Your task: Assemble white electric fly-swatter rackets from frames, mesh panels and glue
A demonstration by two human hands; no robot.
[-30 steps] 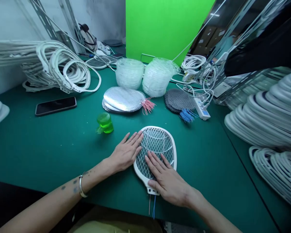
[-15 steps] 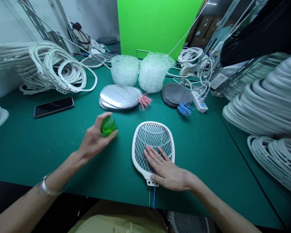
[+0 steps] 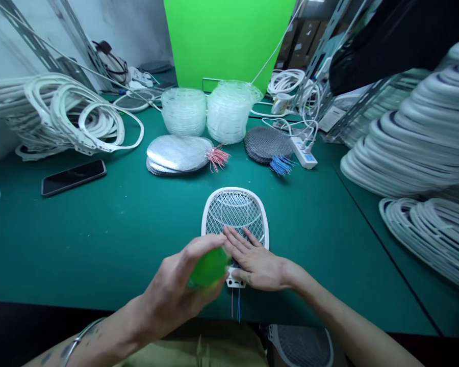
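In front of me on the green table lies a white oval electric fly-swatter head (image 3: 265, 216) with metal mesh, its neck toward me. A pink and a blue wire (image 3: 239, 305) stick out from the neck. My right hand (image 3: 258, 264) lies flat on the lower mesh, fingers stretched out. My left hand (image 3: 179, 285) grips a green, see-through, rounded object (image 3: 209, 267), blurred by motion. It is held above the frame's lower left, hiding that part; whether it touches the frame I cannot tell.
Behind lie silver mesh sheets (image 3: 179, 152) with pink wires and dark mesh sheets (image 3: 266, 144) with blue wires. Clear plastic ring stacks (image 3: 183, 113) stand farther back. A phone (image 3: 74, 177) and white frames (image 3: 95, 120) are left; tall stacks of white frames (image 3: 401, 148) rise right.
My left hand has brought the green object rightward and toward me, over the swatter head's lower left. My right hand stays flat on the mesh. The view has shifted slightly.
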